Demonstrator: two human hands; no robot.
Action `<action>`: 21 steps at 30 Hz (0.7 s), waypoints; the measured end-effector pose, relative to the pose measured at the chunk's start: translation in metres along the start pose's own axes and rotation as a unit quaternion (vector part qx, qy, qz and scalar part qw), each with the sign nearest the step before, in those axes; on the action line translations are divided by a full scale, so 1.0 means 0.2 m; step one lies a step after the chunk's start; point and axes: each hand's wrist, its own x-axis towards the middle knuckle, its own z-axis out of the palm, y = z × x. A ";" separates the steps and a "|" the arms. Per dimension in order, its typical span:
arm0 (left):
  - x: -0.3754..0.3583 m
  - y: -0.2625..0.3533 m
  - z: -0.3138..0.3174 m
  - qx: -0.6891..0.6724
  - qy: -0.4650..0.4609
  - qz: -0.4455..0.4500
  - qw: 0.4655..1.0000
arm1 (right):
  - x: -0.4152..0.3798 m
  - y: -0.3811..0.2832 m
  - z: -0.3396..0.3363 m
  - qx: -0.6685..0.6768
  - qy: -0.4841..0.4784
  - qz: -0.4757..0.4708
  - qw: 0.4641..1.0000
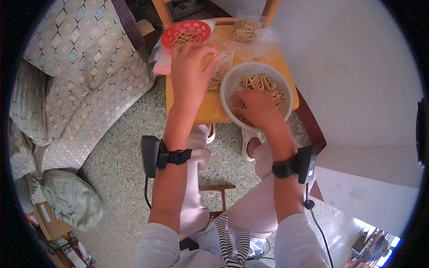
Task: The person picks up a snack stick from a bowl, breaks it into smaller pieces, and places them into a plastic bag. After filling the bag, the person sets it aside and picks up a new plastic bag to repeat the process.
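Note:
On a wooden chair seat stands a whitish round bowl [225, 100] of short tan sticks [259, 82]. My right hand [258, 108] reaches into it, fingers curled down among the sticks; the fingertips are partly hidden. To the bowl's left, a clear plastic bag [219, 73] holds more of the same sticks. My left hand [190, 67] is at the bag's upper edge, thumb and fingers bent together on the thin plastic. Just beyond that hand sits a red slotted basket [205, 27] with some sticks in it.
A filled clear bag [245, 30] lies at the back of the chair seat [210, 117]. Pink-edged plastic bags [161, 68] are stacked under the basket. Patterned cloth [85, 58] hangs at left, a white wall [339, 67] rises at right, and a grey-green bag [71, 196] lies on the floor.

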 end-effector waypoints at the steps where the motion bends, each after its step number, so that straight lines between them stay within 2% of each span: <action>1: 0.00 -0.01 0.01 0.000 0.000 0.000 1.000 | 0.00 0.00 0.00 0.000 0.000 0.000 1.000; 4: -0.02 -0.03 0.04 -0.009 -0.008 -0.009 1.000 | -0.01 -0.01 0.01 0.036 0.025 -0.005 0.999; 10: 0.00 -0.05 0.04 -0.056 -0.022 -0.025 0.998 | 0.03 -0.01 0.02 0.020 -0.009 0.024 0.999; 13: 0.01 -0.03 0.02 -0.098 -0.008 -0.062 0.993 | 0.04 0.01 0.00 -0.022 -0.038 0.081 0.996; 15: 0.01 -0.03 0.02 -0.093 0.004 -0.052 0.994 | 0.02 0.03 -0.03 0.098 0.018 0.069 0.993; 19: 0.01 -0.02 0.04 -0.110 -0.013 -0.080 0.991 | -0.04 0.04 -0.06 0.027 -0.009 0.019 0.999; 21: 0.00 -0.02 0.03 -0.094 -0.027 -0.042 0.994 | -0.05 0.03 -0.05 -0.014 0.004 -0.015 1.000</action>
